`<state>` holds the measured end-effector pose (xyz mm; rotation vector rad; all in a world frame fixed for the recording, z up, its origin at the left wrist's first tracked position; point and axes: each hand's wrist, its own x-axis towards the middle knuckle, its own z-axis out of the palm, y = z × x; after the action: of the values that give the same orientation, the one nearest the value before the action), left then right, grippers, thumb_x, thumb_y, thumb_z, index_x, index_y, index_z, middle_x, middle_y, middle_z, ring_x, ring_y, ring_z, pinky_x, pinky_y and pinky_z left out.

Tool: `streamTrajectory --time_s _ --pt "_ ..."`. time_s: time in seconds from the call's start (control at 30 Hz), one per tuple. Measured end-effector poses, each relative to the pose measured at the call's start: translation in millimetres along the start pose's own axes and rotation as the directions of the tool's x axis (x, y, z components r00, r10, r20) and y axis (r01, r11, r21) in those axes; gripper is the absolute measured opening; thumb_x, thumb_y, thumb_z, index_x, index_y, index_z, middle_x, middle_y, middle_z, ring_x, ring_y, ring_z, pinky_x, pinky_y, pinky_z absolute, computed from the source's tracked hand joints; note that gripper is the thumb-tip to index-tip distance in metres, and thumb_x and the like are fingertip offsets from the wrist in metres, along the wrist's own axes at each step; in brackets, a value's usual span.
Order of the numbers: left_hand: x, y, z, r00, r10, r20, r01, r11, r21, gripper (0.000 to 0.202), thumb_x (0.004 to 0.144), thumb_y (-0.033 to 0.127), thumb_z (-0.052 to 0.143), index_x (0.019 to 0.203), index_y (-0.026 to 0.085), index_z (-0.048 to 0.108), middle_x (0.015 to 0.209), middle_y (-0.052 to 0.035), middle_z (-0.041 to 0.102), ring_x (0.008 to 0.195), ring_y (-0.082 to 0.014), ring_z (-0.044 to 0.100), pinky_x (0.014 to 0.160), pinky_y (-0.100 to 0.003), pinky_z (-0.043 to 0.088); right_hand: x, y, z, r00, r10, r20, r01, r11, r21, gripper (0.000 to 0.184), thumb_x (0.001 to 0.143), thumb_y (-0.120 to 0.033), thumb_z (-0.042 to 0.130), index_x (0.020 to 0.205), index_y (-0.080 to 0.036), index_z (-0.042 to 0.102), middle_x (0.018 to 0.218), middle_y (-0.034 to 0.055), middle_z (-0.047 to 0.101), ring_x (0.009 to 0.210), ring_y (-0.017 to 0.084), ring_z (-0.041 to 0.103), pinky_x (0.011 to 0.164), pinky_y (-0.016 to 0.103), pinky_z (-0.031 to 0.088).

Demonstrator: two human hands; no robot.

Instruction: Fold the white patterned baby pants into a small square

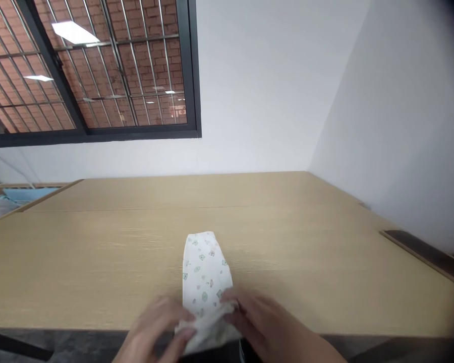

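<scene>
A long white cloth printed with small green and pinkish figures lies lengthwise on the wooden table, its far end flat. Its near end is bunched up at the table's front edge. My left hand pinches the left side of that bunched end between thumb and fingers. On the right side, my right hand has its fingers and thumb closed on the same end. Both hands are slightly blurred. I cannot tell whether the cloth is a garment or a plain piece of fabric.
The pale wooden table reaches back to a white wall. A dark slot runs along its right side. At the left, beyond the table's edge, bluish fabric lies in a lower space. A barred window is above.
</scene>
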<state>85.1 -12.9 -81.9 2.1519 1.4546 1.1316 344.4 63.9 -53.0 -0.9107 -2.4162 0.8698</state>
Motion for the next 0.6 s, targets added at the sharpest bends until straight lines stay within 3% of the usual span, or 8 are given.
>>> streamTrajectory --time_s 0.07,0.13,0.23,0.37,0.47,0.57,0.6 --pt "28.5 0.2 -7.5 0.997 -0.077 -0.03 0.079 0.994 0.08 0.013 0.099 0.036 0.053 0.103 0.031 0.064 0.1 0.0006 0.07 0.095 -0.0166 0.066 0.082 -0.029 0.054 23.5 3.4 -9.1 0.999 0.002 -0.038 0.001 0.997 0.074 0.02 0.105 -0.035 0.043 0.108 -0.025 0.06 0.096 0.0023 0.071 0.084 0.018 0.066 0.075 0.028 0.048" --pt "60.4 -15.0 -5.2 0.995 -0.084 -0.056 0.093 0.98 0.175 0.02 0.102 0.039 0.047 0.103 0.028 0.063 0.103 -0.0014 0.068 0.101 -0.0189 0.063 0.088 -0.033 0.051 54.4 16.5 -10.0 0.99 -0.002 -0.142 0.012 0.997 0.073 0.021 0.105 -0.035 0.044 0.104 -0.022 0.06 0.098 0.0036 0.069 0.089 0.019 0.063 0.08 0.03 0.047" --pt "109.3 -52.5 10.9 0.991 -0.106 -0.078 0.129 0.908 0.4 0.024 0.102 0.034 0.042 0.098 0.022 0.063 0.1 -0.0047 0.069 0.097 -0.0211 0.063 0.089 -0.036 0.047 105.0 45.7 0.5 0.958 0.027 -0.284 -0.051 0.996 -0.077 0.021 0.104 -0.027 0.043 0.102 -0.018 0.061 0.104 0.0074 0.066 0.1 0.021 0.061 0.087 0.031 0.045" --pt "149.3 -85.8 31.9 0.985 -0.159 -0.074 0.174 0.845 0.507 0.021 0.097 0.019 0.045 0.091 0.015 0.065 0.092 -0.011 0.069 0.091 -0.0251 0.064 0.084 -0.038 0.047 150.9 77.0 18.5 0.953 0.169 -0.253 -0.239 0.929 -0.281 0.021 0.102 -0.021 0.042 0.103 -0.015 0.062 0.107 0.0119 0.065 0.101 0.022 0.062 0.085 0.031 0.046" --pt "137.4 -79.9 43.0 0.984 -0.152 -0.094 0.179 0.819 0.546 0.024 0.098 0.02 0.042 0.105 0.013 0.063 0.103 -0.014 0.068 0.098 -0.0267 0.063 0.088 -0.041 0.048 157.2 82.0 24.1 0.941 0.2 -0.274 -0.288 0.897 -0.334 0.022 0.102 -0.021 0.044 0.106 -0.013 0.063 0.11 0.017 0.064 0.104 0.026 0.062 0.089 0.037 0.046" --pt "90.0 -61.2 67.9 0.992 -0.056 -0.109 0.109 0.817 0.566 0.031 0.102 0.03 0.039 0.121 0.015 0.058 0.118 -0.0138 0.066 0.108 -0.0269 0.061 0.092 -0.043 0.05 145.6 71.2 23.0 0.946 0.084 -0.313 -0.211 0.893 -0.398 0.031 0.104 -0.024 0.037 0.123 -0.012 0.058 0.123 0.0191 0.062 0.118 0.029 0.056 0.101 0.043 0.042" --pt "70.6 -57.0 81.2 0.988 0.071 -0.136 0.025 0.798 0.602 0.034 0.101 0.033 0.04 0.125 0.016 0.057 0.124 -0.0142 0.065 0.111 -0.0284 0.061 0.093 -0.044 0.051 139.6 65.0 22.5 0.958 0.006 -0.286 -0.129 0.901 -0.414 0.035 0.105 -0.026 0.035 0.13 -0.012 0.055 0.129 0.0186 0.06 0.123 0.029 0.054 0.105 0.044 0.04"
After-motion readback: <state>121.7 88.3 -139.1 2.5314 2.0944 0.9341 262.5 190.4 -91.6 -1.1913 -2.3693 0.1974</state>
